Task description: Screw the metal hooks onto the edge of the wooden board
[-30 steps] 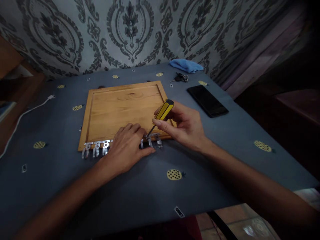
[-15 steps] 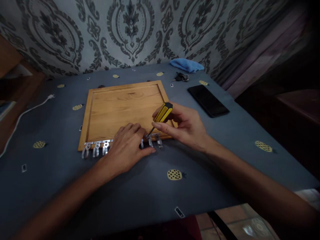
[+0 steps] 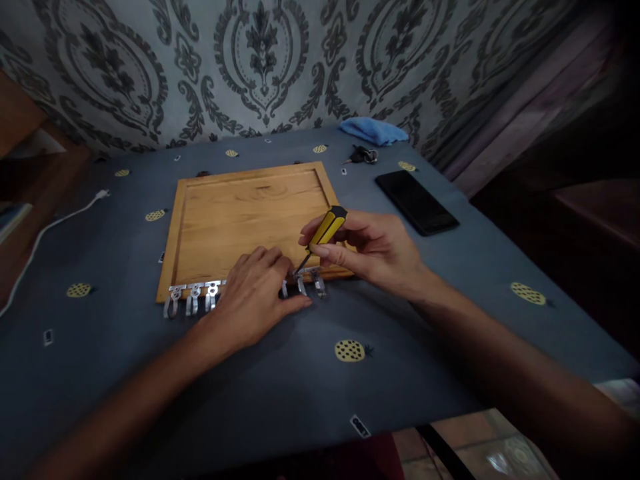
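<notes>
A wooden board (image 3: 250, 213) with a raised frame lies flat on the table. Along its near edge runs a metal hook rail (image 3: 195, 292) with several silver hooks hanging past the wood. My left hand (image 3: 257, 290) is laid over the middle of this rail, fingers bent onto the board and thumb out on the near side, pressing it down; the hooks under the palm are hidden. In my right hand (image 3: 377, 250), thumb and fingers pinch the yellow and black handle of a screwdriver (image 3: 327, 227). The tilted shaft reaches down to the rail just right of my left fingers.
A black phone (image 3: 417, 201) lies right of the board, with keys (image 3: 364, 155) and a blue cloth (image 3: 374, 131) farther back. On the left a white cable (image 3: 50, 225) crosses the pineapple-print tablecloth (image 3: 280, 400). Patterned wall covering (image 3: 320, 60) rises behind.
My right hand has shifted slightly, its fingers changing position on the screwdriver handle. The tip stays at the same place on the rail. My left hand and the board keep their places.
</notes>
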### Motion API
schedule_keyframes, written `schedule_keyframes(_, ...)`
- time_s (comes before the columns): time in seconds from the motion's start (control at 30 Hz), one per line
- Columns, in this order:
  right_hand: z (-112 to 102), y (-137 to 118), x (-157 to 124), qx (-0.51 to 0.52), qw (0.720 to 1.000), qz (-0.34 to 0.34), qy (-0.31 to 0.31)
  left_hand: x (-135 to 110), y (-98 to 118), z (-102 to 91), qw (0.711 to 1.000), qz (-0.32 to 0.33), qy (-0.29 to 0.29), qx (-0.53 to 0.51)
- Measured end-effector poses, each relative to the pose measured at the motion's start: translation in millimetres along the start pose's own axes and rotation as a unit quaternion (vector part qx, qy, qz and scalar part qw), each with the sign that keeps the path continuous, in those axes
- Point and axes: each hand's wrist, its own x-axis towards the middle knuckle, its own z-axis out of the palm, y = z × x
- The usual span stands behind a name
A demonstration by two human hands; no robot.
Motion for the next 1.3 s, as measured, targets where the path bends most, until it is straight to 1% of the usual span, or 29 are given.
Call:
schedule_keyframes(0.47, 9, 0, -1, -0.016, 0.999, -0.013, 0.046, 0, -2, 2.0, 1.0, 0.007, 0.01, -0.002)
schedule_keyframes(0.8, 11, 1, -3, -0.09, 0.994, -0.043, 0.054, 0, 0, 2.1, 1.0, 0.008, 0.004, 0.001)
schedule_keyframes(0.97, 13, -2, -4, -0.108, 0.991, -0.055, 0.064, 0, 0, 1.3, 1.0, 0.004, -0.003, -0.001)
schedule_keyframes(1.13, 15, -1, -4, -0.109, 0.99, -0.046, 0.071, 1, -1, 1.4, 1.0, 0.011, 0.001, -0.004)
schedule_keyframes(1.23, 17, 1, -5, -0.1, 0.99, -0.032, 0.098, 0, -1, 0.6, 1.0, 0.006, -0.001, -0.001)
schedule_keyframes(1.3, 19, 1, -6, -0.111, 0.987, -0.033, 0.109, 0, -1, -0.3, 1.0, 0.002, -0.005, 0.0)
